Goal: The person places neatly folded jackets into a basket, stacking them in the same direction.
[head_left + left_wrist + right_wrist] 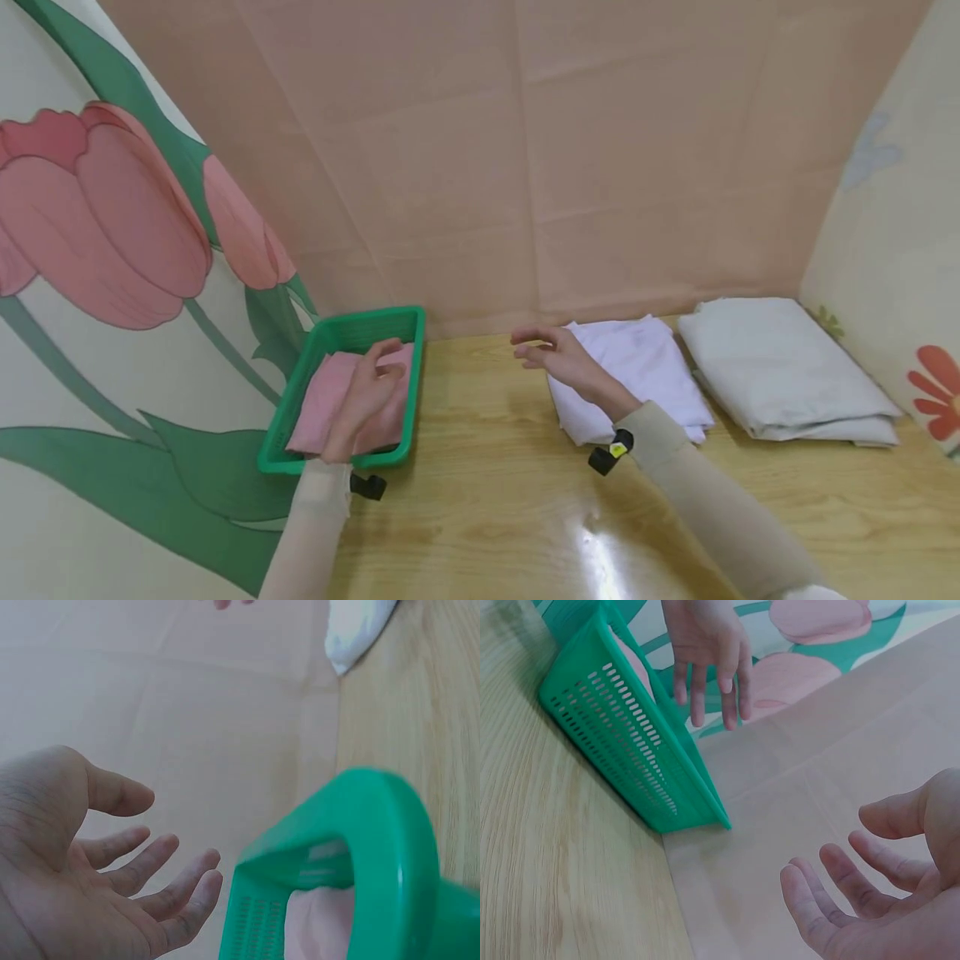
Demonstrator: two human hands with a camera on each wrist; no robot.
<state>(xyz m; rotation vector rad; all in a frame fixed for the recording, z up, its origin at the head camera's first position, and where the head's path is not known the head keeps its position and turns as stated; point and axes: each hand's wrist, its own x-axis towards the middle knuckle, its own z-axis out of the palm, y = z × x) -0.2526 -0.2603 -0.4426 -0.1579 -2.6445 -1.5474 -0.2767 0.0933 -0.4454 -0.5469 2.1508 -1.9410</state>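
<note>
A green plastic basket [416, 392] stands at the left of the wooden table, with a folded pink cloth [322, 400] lying in it. Above the basket hovers my left hand [365, 396], its fingers loosely bent around nothing; the left wrist view shows it apart from the rim. My right hand [566, 364] hangs in the air by the left edge of a folded white cloth [637, 358]. In the right wrist view its relaxed fingers [847, 881] hold nothing.
A thicker stack of folded off-white cloth [780, 367] lies at the far right of the table [480, 500]. Behind stands a beige cloth backdrop [540, 167]. A tulip-painted wall [112, 217] borders the left side, and another painted wall [915, 250] the right.
</note>
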